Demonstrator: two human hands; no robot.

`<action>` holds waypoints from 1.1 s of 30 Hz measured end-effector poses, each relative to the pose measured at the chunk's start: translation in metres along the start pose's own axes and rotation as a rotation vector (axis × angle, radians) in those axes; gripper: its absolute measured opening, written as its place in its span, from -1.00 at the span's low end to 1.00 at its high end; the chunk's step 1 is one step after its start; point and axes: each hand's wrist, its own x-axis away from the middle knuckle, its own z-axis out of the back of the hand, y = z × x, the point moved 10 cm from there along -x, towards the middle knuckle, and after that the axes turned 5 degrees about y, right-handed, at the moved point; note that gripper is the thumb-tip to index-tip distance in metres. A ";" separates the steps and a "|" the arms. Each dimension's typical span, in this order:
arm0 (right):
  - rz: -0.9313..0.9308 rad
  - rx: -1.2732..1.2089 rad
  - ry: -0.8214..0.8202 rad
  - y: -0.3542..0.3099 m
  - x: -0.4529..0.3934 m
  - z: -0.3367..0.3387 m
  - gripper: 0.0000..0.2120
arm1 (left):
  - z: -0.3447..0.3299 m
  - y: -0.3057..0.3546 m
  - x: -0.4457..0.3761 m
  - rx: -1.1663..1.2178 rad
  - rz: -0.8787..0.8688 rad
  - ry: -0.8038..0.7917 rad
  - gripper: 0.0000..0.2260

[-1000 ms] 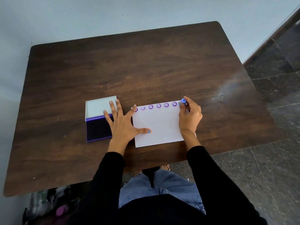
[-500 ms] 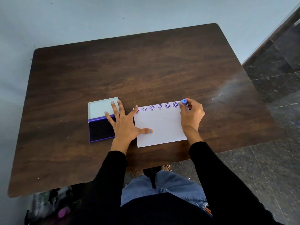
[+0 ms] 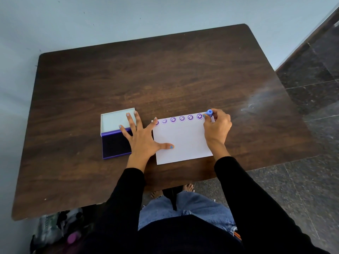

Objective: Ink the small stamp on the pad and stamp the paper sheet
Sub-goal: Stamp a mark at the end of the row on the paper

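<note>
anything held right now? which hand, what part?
Right hand pinches the stamp by its blue barrel, grip near the top, at the paper's far right corner. Left hand holds nothing; it lies spread flat across pad and paper.

**Surfaces and Materials**

The dark brown wood-grain table [image 3: 165,79] has a smooth, semi-gloss top with a pale glare patch (far right). The white paper sheet [image 3: 183,142] looks matt and flat. The small blue plastic stamp [image 3: 209,112] looks smooth. The purple-framed ink pad [image 3: 114,143] appears dull, its pale lid matt.
</note>
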 end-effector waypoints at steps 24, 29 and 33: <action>-0.034 0.043 0.003 -0.002 0.002 0.000 -0.79 | 0.000 -0.001 0.001 0.005 0.002 -0.008 0.00; -0.111 0.000 0.000 0.002 -0.002 0.001 -0.83 | 0.000 -0.001 0.002 0.010 -0.012 -0.009 0.01; -0.308 -0.279 0.280 0.017 -0.004 0.040 -0.80 | 0.002 -0.002 0.002 0.017 -0.016 -0.017 0.04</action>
